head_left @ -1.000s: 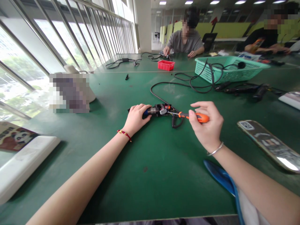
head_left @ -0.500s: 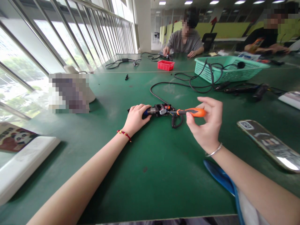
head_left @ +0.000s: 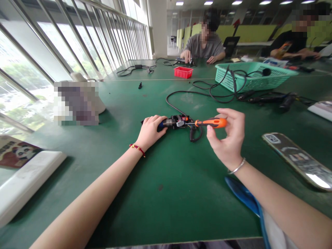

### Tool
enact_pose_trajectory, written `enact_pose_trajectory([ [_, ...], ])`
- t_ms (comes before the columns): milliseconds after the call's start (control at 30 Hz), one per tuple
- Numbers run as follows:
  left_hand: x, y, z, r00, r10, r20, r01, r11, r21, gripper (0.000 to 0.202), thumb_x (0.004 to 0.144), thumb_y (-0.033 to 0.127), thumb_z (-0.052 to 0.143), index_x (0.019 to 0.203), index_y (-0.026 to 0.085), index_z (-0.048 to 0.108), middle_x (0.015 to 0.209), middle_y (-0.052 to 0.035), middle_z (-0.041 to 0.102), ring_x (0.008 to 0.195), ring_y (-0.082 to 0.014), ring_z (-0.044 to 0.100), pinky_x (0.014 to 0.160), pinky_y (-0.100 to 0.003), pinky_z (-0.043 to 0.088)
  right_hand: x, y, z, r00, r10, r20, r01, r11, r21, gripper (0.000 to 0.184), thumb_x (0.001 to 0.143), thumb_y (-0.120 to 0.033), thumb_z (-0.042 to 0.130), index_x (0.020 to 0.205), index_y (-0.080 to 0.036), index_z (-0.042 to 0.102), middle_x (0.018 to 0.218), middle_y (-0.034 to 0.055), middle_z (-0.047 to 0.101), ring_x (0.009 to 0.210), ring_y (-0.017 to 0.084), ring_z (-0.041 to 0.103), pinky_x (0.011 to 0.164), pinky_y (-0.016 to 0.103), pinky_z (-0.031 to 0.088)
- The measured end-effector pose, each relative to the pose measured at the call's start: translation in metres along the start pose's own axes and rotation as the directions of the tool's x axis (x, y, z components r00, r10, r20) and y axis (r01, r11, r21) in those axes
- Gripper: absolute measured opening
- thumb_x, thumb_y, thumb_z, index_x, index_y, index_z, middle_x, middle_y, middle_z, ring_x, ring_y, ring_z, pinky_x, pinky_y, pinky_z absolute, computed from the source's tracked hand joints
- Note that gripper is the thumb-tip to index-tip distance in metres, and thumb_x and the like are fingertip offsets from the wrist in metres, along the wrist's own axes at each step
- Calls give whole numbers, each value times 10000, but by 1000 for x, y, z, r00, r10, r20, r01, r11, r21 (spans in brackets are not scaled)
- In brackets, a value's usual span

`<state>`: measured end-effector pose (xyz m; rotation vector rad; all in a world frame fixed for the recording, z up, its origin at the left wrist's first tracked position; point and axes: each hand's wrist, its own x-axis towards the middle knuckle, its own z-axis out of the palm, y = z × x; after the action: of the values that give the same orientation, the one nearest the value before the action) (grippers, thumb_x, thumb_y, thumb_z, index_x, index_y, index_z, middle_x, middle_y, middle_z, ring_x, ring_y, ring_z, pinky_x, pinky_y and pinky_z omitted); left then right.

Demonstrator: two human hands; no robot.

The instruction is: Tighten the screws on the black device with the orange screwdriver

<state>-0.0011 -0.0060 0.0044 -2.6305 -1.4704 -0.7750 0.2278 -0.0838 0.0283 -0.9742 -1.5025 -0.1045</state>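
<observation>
My left hand (head_left: 152, 130) is wrapped round the dark blue and black body of an opened electric device (head_left: 169, 122), which lies on the green table (head_left: 166, 204). Its right end shows bare inner parts, with a red piece and thin wires. My right hand (head_left: 229, 138) grips an orange and black screwdriver (head_left: 211, 122) by the handle, thumb below and fingers behind. The screwdriver lies nearly level, its shaft pointing left into the exposed parts; the tip is too small to make out. A black cord (head_left: 178, 92) runs from the device towards the basket.
A green basket (head_left: 254, 77) with cables stands at the back right, a red tray (head_left: 183, 72) at the back. On the right lies a phone (head_left: 298, 160); a white box-like object (head_left: 31, 183) sits at the left. Two people sit across the table.
My right hand and the screwdriver handle have shifted very slightly, the handle a touch higher and further left. My left hand and the device stay put.
</observation>
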Motion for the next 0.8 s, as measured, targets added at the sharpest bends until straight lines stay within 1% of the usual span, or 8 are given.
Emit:
enact_pose_trajectory([
  [100, 0, 0, 0, 1000, -4, 5, 4, 1000, -2, 337, 844, 290, 517, 1171, 223, 567, 1088, -48, 633, 1007, -227, 567, 953, -369, 372, 0, 0, -1, 996, 59, 63, -53, 993, -103, 141, 774, -263, 624, 903, -230, 580, 637, -36, 521, 581, 132, 541, 595, 289, 485],
  [167, 0, 0, 0, 1000, -2, 5, 2, 1000, -2, 337, 845, 291, 515, 1170, 219, 568, 1087, -50, 633, 1010, -227, 567, 954, -371, 373, 0, -1, -1, 997, 62, 52, -58, 995, -77, 193, 772, -261, 627, 953, -232, 568, 647, -35, 520, 585, 134, 544, 593, 289, 485],
  [300, 0, -1, 0, 1000, 1, 3, -1, 1000, -4, 342, 842, 294, 520, 1171, 213, 570, 1086, -54, 631, 1012, -229, 567, 957, -373, 374, 0, -1, 1, 1000, 1, -5, -1, 999, 50, 447, 740, -223, 636, 1156, -237, 474, 801, 8, 552, 653, 150, 566, 665, 329, 521],
  [467, 1, 0, 1, 1000, 3, -1, -3, 1000, 3, 340, 846, 289, 519, 1173, 211, 569, 1088, -54, 631, 1015, -229, 566, 963, -374, 373, 0, -2, -1, 995, 73, 72, -67, 994, -83, 154, 766, -265, 629, 905, -228, 574, 607, -43, 502, 561, 134, 528, 570, 296, 468],
  [533, 1, 0, 1, 1000, 3, -1, -3, 1000, 7, 339, 847, 288, 519, 1172, 209, 570, 1086, -52, 632, 1014, -229, 567, 958, -371, 375, -1, -1, -1, 996, 64, 67, -60, 996, -59, 194, 764, -253, 632, 946, -226, 568, 624, -41, 508, 573, 135, 536, 578, 298, 473],
  [667, 1, 0, 0, 1000, -1, 6, 1, 1000, 10, 337, 848, 293, 519, 1172, 213, 570, 1086, -50, 635, 1014, -230, 567, 957, -370, 376, -1, 0, 1, 1000, -2, 25, 1, 999, 45, 435, 738, -218, 642, 1145, -232, 488, 792, -4, 550, 669, 150, 567, 660, 331, 517],
  [733, 1, 0, 0, 1000, 0, 8, 0, 1000, 9, 339, 848, 293, 518, 1173, 213, 569, 1092, -51, 634, 1014, -230, 567, 957, -369, 376, -1, -1, 1, 1000, 7, 31, -8, 1000, 25, 387, 741, -219, 643, 1105, -228, 513, 762, -12, 549, 645, 143, 561, 631, 316, 507],
  [800, 1, 0, 0, 1000, -1, 6, 1, 1000, 5, 342, 845, 292, 519, 1174, 213, 569, 1094, -52, 633, 1013, -229, 566, 957, -368, 376, -1, -1, 0, 997, 47, 61, -45, 999, -31, 251, 757, -232, 638, 995, -222, 558, 660, -39, 525, 578, 126, 540, 574, 288, 474],
])
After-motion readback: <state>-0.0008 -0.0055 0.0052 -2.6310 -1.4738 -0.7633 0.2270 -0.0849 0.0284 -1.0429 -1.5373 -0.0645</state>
